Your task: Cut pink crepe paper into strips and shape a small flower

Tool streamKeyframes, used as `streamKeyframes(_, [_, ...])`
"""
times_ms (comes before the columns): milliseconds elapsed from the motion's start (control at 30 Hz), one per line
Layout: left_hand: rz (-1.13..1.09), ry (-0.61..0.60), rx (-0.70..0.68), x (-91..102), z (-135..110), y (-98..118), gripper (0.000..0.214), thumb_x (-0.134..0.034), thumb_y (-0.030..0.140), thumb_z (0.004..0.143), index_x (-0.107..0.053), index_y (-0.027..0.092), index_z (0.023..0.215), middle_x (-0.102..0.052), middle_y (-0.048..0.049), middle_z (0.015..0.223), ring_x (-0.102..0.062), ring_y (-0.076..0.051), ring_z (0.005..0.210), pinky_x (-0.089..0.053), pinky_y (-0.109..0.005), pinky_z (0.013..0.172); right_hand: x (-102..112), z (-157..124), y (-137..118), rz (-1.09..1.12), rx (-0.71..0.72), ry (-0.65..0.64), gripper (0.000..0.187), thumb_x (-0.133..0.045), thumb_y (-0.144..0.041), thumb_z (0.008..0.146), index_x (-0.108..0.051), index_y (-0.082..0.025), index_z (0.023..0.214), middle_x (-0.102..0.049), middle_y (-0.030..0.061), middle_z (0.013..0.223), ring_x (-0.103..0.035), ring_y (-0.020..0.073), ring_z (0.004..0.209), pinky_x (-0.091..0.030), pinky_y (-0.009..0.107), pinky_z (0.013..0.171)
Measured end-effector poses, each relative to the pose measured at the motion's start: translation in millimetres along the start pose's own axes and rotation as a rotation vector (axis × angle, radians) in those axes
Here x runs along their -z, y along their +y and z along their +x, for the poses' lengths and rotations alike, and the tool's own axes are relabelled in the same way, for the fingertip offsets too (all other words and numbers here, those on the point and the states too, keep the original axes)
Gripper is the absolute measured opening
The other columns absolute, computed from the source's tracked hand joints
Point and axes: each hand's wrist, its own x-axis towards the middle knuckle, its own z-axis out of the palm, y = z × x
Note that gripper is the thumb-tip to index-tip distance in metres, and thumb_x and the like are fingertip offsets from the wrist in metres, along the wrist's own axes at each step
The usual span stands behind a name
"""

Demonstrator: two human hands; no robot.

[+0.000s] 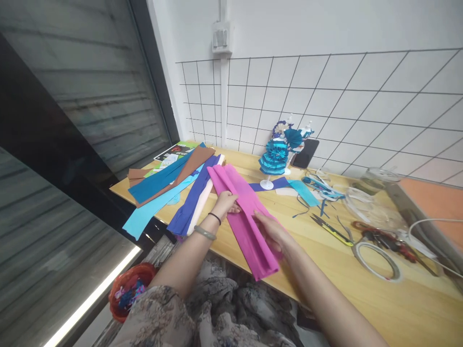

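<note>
A long piece of pink crepe paper (249, 205), folded lengthwise, slants over the table's front edge. My left hand (224, 203), below a bracelet and a dark hair tie, is closed on its left side. On the right side, my right hand (271, 232) grips the same paper, with some fingers hidden beneath it. Just left of it lie purple crepe paper (197, 197) and a pale pink strip (199, 205). Further left are folded pieces of light blue (150, 209), dark blue (159, 178) and brown (195, 164) crepe paper.
A small figure in a blue paper dress (274, 164) stands behind the pink paper, near a phone (306, 153). To the right lie a yellow cutter (336, 233), a tape roll (378, 260) and scissors (390, 241). A red basket (115, 294) holds scraps below the table.
</note>
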Motion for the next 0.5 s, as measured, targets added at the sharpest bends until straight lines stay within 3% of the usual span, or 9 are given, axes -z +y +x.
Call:
streamKeyframes(100, [-0.018, 0.003, -0.002, -11.7, 9.7, -4.9, 0.016, -0.047, 0.029, 0.082, -0.044, 0.013, 0.081, -0.059, -0.0051, 0.063, -0.059, -0.01, 0.05, -0.051, -0.021, 0.053, 10.8, -10.6, -8.9, 0.06, -0.064, -0.017, 0.043, -0.045, -0.051, 0.081, -0.058, -0.014, 0.101, -0.068, 0.012, 0.091, -0.065, 0.0208, 0.079, -0.052, 0.032, 0.068])
streamKeyframes(233, [0.02, 0.007, -0.018, -16.5, 10.7, -8.3, 0.036, -0.047, 0.046, 0.081, -0.046, 0.012, 0.091, -0.061, -0.0083, 0.072, -0.062, -0.013, 0.055, -0.051, -0.022, 0.052, 29.9, -16.8, -10.1, -0.282, 0.027, 0.1, 0.045, -0.064, -0.038, 0.07, -0.058, -0.011, 0.106, -0.066, 0.0115, 0.099, -0.063, 0.0221, 0.085, -0.05, 0.029, 0.071])
streamKeyframes(400, [0.179, 0.196, -0.026, 11.8, 5.8, -15.0, 0.044, -0.058, 0.038, 0.075, -0.042, 0.016, 0.11, -0.059, -0.0005, 0.064, -0.053, -0.008, 0.04, -0.039, -0.016, 0.04, 67.3, -10.2, 5.6, -0.809, 0.13, 0.432, 0.058, -0.06, -0.03, 0.07, -0.049, -0.007, 0.121, -0.064, 0.0139, 0.099, -0.062, 0.0218, 0.085, -0.046, 0.029, 0.073])
streamKeyframes(500, [0.268, 0.271, 0.011, 30.6, 5.2, -18.1, 0.043, -0.061, 0.033, 0.073, -0.046, 0.013, 0.108, -0.056, 0.0021, 0.05, -0.049, -0.009, 0.035, -0.036, -0.017, 0.037, 78.9, -8.1, 10.8, -1.01, 0.133, 0.518, 0.052, -0.056, -0.032, 0.072, -0.053, -0.008, 0.117, -0.063, 0.016, 0.101, -0.06, 0.0232, 0.088, -0.043, 0.028, 0.07])
